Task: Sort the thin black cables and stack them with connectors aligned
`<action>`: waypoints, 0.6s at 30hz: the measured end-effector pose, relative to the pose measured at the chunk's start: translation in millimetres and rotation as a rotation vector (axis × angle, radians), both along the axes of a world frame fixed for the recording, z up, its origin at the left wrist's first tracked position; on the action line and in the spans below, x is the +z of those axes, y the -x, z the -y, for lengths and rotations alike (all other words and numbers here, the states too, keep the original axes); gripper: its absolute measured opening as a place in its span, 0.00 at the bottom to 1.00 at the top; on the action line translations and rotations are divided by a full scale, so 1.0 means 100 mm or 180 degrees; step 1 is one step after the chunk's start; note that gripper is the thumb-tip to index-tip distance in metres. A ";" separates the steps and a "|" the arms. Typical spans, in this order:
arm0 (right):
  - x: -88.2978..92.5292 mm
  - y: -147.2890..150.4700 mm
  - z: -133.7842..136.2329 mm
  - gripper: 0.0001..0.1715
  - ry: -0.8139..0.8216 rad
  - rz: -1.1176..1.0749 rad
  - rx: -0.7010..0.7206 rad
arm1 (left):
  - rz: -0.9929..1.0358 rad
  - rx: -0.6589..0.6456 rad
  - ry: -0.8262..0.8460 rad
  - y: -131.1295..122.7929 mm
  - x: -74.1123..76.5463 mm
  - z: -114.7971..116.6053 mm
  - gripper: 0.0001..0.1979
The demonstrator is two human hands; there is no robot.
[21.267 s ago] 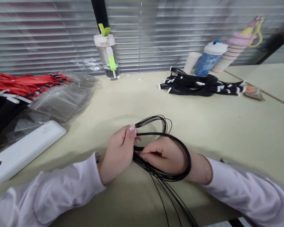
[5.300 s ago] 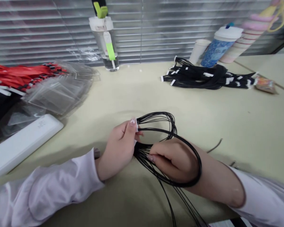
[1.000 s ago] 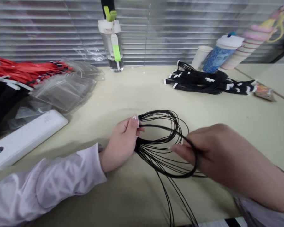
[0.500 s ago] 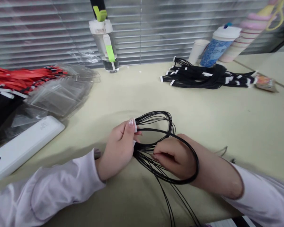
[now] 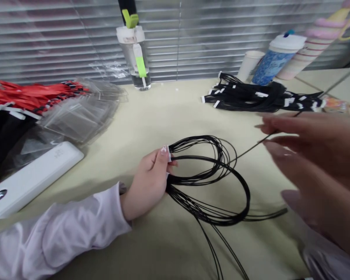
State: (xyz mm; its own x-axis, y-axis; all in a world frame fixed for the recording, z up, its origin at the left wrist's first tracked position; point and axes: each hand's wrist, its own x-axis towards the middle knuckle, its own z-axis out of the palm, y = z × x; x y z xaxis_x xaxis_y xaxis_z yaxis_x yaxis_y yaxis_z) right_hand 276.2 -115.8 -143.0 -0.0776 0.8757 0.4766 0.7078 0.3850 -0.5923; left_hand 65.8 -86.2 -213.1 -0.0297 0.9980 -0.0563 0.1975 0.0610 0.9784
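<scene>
My left hand (image 5: 151, 177) pinches a bundle of thin black cords (image 5: 202, 179) by its white end tabs, thumb on top. The cords curve out to the right in loops, and a few loose ends hang toward the front edge of the table. My right hand (image 5: 312, 163), slightly blurred, is raised at the right with one thin black cord (image 5: 251, 149) running between its thumb and fingers. That cord stretches from the loops up to the upper right. A darker cord end (image 5: 281, 212) lies below my right fingers.
Black cord bundles with white tabs (image 5: 251, 97) lie at the back right, near a blue cup (image 5: 275, 60) and a white cup (image 5: 250, 64). A water bottle (image 5: 135, 58) stands by the blinds. Red straps (image 5: 32, 93), clear bags (image 5: 78, 116) and a white device (image 5: 37, 179) are left.
My right hand has come out of the loops and moved right and up, drawing one cord outward. My left hand keeps its hold on the bundle. The view has shifted slightly.
</scene>
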 end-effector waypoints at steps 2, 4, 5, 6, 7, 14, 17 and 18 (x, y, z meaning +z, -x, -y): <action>0.03 0.07 -0.02 0.09 0.0243 -0.1125 -0.0128 | -0.0135 -0.0108 -0.0016 -0.01 0.03 0.02 0.19; 0.01 0.14 -0.05 0.10 0.0554 -0.1482 0.0126 | -0.0224 -0.0241 -0.0051 -0.01 0.06 0.04 0.19; -0.02 0.17 -0.08 0.13 0.0696 -0.1364 0.0354 | -0.0247 -0.0304 -0.0066 -0.01 0.07 0.05 0.19; -0.06 0.19 -0.10 0.15 0.0812 -0.1113 0.0542 | -0.0259 -0.0353 -0.0071 -0.01 0.07 0.06 0.19; -0.10 0.21 -0.13 0.14 0.0868 -0.0829 0.0665 | -0.0259 -0.0399 -0.0075 0.00 0.08 0.07 0.19; -0.24 0.28 -0.18 0.05 0.0571 0.0346 0.1007 | -0.0191 -0.0612 -0.0004 0.03 0.08 0.08 0.20; -0.23 0.29 -0.16 0.04 0.0513 0.0445 0.1030 | -0.0129 -0.0624 0.0068 0.03 0.08 0.08 0.21; -0.23 0.29 -0.16 0.04 0.0490 0.0451 0.1014 | -0.0122 -0.0626 0.0077 0.03 0.08 0.08 0.21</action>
